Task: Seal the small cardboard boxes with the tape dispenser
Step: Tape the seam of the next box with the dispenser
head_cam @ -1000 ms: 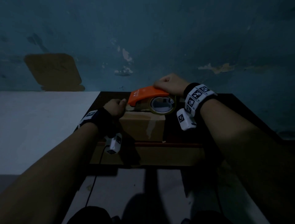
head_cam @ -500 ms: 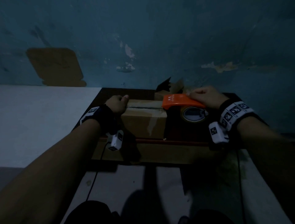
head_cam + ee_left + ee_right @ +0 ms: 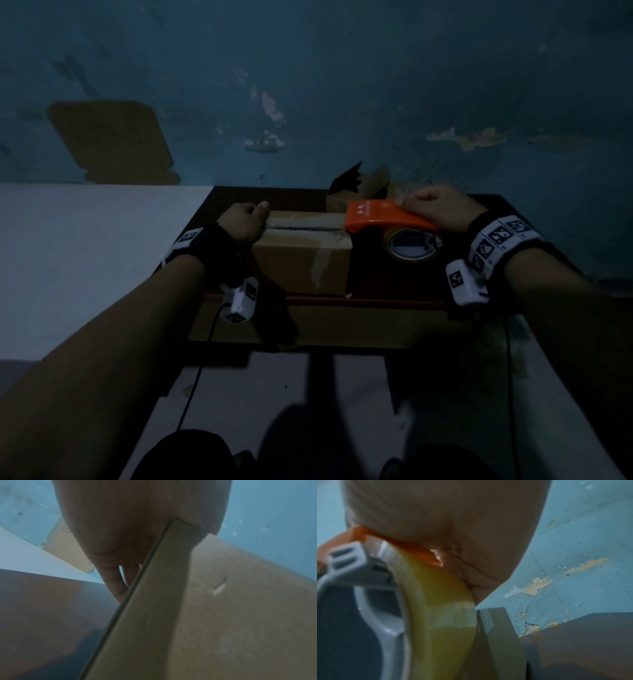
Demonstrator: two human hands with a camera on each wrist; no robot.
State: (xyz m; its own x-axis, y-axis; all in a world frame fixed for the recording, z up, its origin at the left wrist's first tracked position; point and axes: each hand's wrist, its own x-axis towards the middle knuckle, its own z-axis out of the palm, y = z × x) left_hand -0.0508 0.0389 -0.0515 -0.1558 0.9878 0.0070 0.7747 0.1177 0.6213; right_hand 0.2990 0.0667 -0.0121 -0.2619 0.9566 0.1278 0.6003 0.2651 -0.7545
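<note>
A small cardboard box sits mid-table with a strip of tape along its top seam. My left hand grips the box's left end, thumb on top. In the left wrist view its fingers run down behind the box. My right hand holds the orange tape dispenser from above, just past the box's right end, and the tape roll hangs beside the box. The right wrist view shows the palm over the yellowish roll.
A second box with open flaps stands behind, against the blue wall. The dark table has a red front edge. A white surface adjoins on the left, with a cardboard sheet leaning on the wall.
My right hand has drawn the dispenser rightwards along the box top, from near the left end to past the right edge, leaving tape on the seam. The left hand has stayed put.
</note>
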